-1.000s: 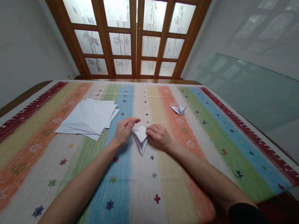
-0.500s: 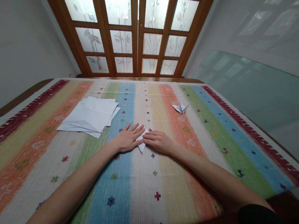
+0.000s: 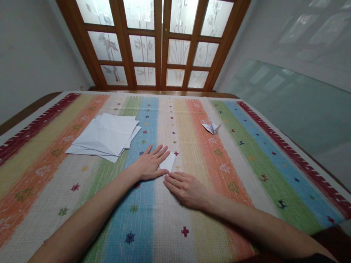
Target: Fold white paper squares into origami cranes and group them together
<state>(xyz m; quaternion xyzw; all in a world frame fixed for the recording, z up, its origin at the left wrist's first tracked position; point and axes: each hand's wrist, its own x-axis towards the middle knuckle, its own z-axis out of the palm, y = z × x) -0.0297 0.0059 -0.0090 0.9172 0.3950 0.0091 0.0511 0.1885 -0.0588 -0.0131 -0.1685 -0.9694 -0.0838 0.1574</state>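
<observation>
A small folded piece of white paper (image 3: pixel 168 161) lies on the tablecloth in the middle, partly hidden under my fingers. My left hand (image 3: pixel 151 163) lies flat over its left side with the fingers spread. At the paper's near end, my right hand (image 3: pixel 185 189) has its fingers pressed together, their tips close to my left thumb. That end of the paper is covered by the right fingers, and the right thumb is hidden.
A loose stack of white paper sheets (image 3: pixel 106 135) lies to the left. Farther back on the right stands a small folded paper figure (image 3: pixel 212 127). A striped tablecloth (image 3: pixel 130 221) covers the table. Wooden glazed doors (image 3: pixel 163 61) stand behind it, and a glass panel (image 3: pixel 291 105) leans at the right wall.
My right hand has moved toward me, from the paper's right side to its near tip, uncovering the right side. My left hand has stayed in place.
</observation>
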